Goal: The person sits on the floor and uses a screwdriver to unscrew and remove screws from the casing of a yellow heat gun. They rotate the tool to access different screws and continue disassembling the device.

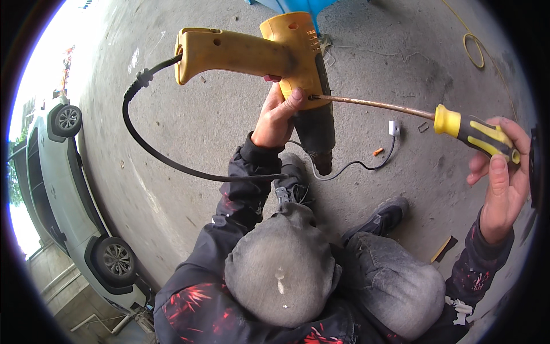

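My left hand (277, 114) is closed round the body of a yellow and black heat gun (246, 53), with the thumb on its casing. The gun's handle points left, its red trigger faces me, and its dark nozzle points down toward my boots. At the right, my right hand (499, 172) grips the yellow and black handle of a long screwdriver (470, 131) between thumb and fingers. Its rusty shaft runs left, and the tip meets a screw hole in the gun's casing near my left thumb. A black cord (172, 166) loops from the gun's handle.
A white plug (394, 127) on its cord lies on the concrete floor (189, 126), near a small orange piece (378, 152). A flat tool (444, 249) lies by my right knee. A light-coloured car (69, 200) stands left, a blue object (295, 7) ahead, a yellow hose (472, 50) far right.
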{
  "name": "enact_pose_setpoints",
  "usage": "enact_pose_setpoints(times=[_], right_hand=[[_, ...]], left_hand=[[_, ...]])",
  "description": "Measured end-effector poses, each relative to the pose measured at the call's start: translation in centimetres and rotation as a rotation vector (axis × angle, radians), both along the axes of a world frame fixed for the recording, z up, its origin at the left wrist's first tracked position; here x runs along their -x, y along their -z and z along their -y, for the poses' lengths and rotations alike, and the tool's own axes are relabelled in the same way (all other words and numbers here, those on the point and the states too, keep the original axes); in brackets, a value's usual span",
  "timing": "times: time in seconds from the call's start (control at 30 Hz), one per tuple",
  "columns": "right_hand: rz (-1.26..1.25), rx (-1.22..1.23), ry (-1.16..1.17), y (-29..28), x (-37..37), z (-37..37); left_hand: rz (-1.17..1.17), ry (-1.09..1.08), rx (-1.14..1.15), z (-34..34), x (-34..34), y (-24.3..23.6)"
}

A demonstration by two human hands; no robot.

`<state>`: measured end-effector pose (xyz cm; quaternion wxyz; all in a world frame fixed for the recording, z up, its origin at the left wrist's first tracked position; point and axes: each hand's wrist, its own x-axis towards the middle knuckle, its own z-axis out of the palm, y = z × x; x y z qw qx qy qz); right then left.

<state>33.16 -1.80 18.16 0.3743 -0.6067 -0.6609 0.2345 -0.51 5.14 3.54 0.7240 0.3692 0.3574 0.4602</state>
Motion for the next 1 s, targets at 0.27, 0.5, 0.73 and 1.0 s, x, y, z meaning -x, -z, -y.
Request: enact_pose_setpoints(times=[0.27,0.5,0.73,1.0], right_hand=[[-0.113,0.219,-0.02,0.1,-0.4,0.0],[-0.109,0.151,-0.029,0.0,-1.1,0.2],[-0.192,0.186,0.112,-0.1,0.0,0.3],[0.103,0.021,-0.069,-1.9,-0.5,1.8]], left_hand=[[0.081,0.003,0.021,-0.4,0.3,-0.1],[-0.017,0.042,0.021,-0.2,0.0,-0.1],[-0.039,0.045,0.004,-0.3,0.1,-0.7],[-0.047,0.024,0.0,0.0,-0.2,-0.7]])
